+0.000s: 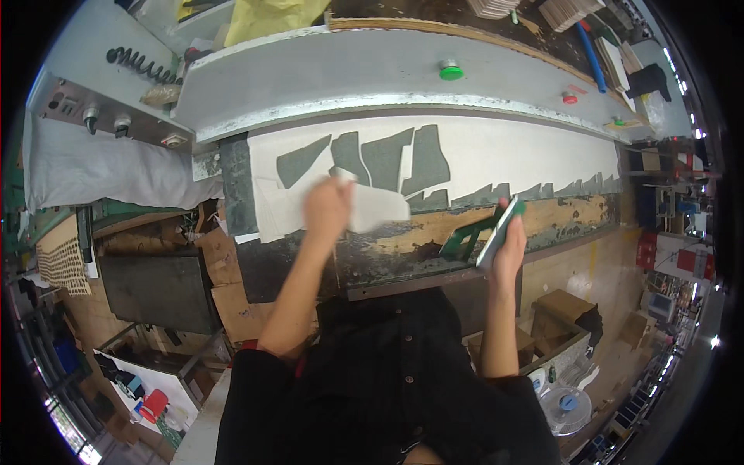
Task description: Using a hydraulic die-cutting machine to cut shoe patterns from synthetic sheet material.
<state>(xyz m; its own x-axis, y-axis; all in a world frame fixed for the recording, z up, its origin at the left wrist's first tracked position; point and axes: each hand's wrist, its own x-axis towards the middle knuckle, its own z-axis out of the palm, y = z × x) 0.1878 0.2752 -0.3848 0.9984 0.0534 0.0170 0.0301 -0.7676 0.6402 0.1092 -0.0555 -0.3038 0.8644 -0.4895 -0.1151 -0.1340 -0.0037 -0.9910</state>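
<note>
Your left hand (327, 208), gripping a pale piece (380, 211) reaching toward 3 o'clock; your right hand (508, 244), closed round a green die (494, 237); white sheet (527, 147), long axis 9-to-3, its plain stretch at 12 o'clock from the nearer right hand.

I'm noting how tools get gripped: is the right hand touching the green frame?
Touching: the head view shows the right hand closed against the right side of the green frame, with no gap between.
</note>
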